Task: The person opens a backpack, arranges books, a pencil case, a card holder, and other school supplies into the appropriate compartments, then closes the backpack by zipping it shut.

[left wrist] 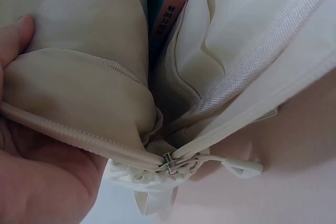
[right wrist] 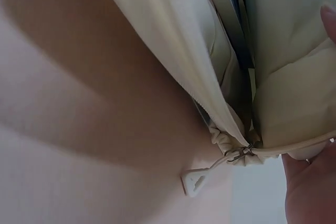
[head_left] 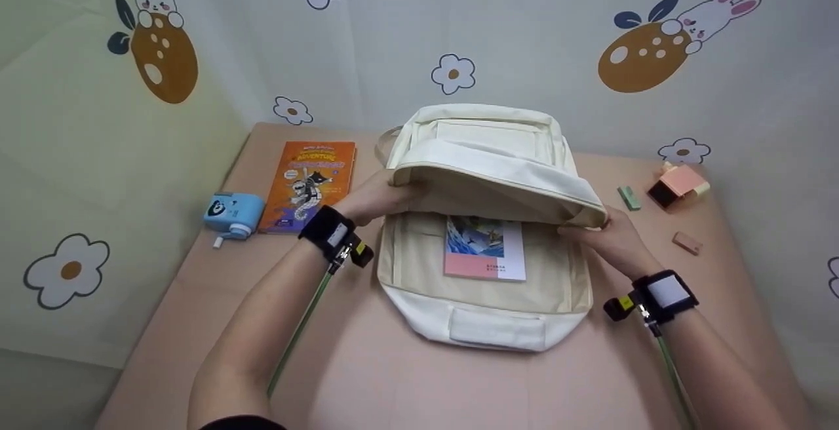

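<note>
Near the middle of the frame, a person's left hand [head_left: 380, 196] holds the left edge of a cream bag's flap [head_left: 498, 197]. The right hand [head_left: 615, 238] holds the right edge of the same flap. Both hands grip with the thumb inside the cloth and the rest of the hand outside, so the flap is up and the bag [head_left: 419, 263] is wide open. The bag lies in the middle of the frame. Inside it I see a book [head_left: 485, 250] with a blue picture and a pink and white cover. In the left wrist view, a white zip pull [left wrist: 242, 167] hangs by the corner where the zip stops. The right wrist view has a zip pull [right wrist: 195, 182] too.

Each wrist has a black band [head_left: 667, 295] on it. Left of the bag, an orange book [head_left: 308, 187] lies flat, and a blue box with a crank [head_left: 234, 215] sits just beside it. Toward the right of the frame are a green block [head_left: 629, 197], a pink block [head_left: 687, 243] and a little pink and black thing [head_left: 678, 185]. They all sit on a pink table [head_left: 406, 384]. Across the top, the cloth wall [head_left: 393, 23] has flowers and bunnies.
</note>
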Demonstrator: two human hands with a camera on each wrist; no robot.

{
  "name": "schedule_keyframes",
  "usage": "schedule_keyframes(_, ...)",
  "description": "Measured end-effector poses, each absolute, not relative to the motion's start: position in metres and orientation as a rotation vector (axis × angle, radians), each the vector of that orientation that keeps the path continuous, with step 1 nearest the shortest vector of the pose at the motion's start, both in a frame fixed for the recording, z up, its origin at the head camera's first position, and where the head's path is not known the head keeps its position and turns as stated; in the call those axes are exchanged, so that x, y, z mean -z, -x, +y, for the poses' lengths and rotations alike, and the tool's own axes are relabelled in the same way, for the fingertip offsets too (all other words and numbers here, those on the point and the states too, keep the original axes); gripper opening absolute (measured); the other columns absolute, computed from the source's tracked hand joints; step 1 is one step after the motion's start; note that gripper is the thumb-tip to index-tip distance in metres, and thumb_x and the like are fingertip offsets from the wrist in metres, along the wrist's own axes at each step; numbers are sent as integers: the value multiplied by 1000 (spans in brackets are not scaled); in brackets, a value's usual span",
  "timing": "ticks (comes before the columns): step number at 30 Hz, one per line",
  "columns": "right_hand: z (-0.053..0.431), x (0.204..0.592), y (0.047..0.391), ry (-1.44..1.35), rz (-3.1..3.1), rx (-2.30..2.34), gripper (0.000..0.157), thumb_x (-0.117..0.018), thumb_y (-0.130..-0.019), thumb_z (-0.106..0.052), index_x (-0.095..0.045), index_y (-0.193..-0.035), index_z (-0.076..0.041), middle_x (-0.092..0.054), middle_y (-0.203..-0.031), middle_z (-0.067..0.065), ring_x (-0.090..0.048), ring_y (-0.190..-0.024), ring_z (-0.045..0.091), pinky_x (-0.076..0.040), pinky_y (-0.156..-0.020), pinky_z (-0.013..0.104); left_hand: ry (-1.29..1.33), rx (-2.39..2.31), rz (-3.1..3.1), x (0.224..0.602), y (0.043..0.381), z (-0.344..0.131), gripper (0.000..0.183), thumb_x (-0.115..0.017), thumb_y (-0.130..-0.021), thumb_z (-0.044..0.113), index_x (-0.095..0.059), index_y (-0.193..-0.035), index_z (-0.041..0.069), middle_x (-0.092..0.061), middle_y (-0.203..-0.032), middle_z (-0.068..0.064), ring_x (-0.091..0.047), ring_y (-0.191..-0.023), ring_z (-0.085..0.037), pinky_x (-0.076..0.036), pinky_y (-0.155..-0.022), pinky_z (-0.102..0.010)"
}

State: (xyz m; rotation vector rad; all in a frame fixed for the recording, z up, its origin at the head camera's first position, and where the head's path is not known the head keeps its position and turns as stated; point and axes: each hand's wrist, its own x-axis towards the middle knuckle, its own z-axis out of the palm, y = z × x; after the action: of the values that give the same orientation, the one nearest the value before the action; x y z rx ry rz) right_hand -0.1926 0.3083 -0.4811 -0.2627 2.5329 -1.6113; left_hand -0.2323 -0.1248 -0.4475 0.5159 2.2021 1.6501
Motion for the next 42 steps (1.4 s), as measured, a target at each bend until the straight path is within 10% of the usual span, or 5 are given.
schedule_keyframes(5,304,483,197,223,2630,1571,57,-83,-87,-33,-65,-134,-6,-66,-132,12,-60,-121,19,-46,-101,32,-484,-1643,2205,447,231,-126,72,-69,-98,35,-36,-158,16,-44,-154,-9,-50,-134,-25,-41,-111,-43)
schedule_keyframes(17,294,479,204,158,2676,1610,68,-78,-90,-45,-57,-144,-8,-60,-141,15,-52,-134,31,-39,-111,53,-429,-1637,2249,446,226,-127,76,-72,-95,40,-38,-158,19,-43,-157,-7,-42,-141,-24,-31,-117,-44)
schedule_keyframes(34,287,472,208,21,2626,1632,68,-76,-91,-47,-54,-145,-11,-60,-139,15,-55,-125,27,-41,-107,51,-414,-1624,2264,441,220,-142,56,-82,-87,25,-62,-139,16,-62,-139,-4,-60,-123,-22,-48,-104,-41)
schedule_keyframes(42,286,470,209,-1,2608,1628,71,-77,-90,-48,-54,-144,-8,-60,-137,15,-56,-123,27,-42,-105,49,-453,-1441,2249,433,215,-183,58,-80,-90,33,-58,-141,18,-57,-144,-1,-47,-139,-23,-37,-114,-45)
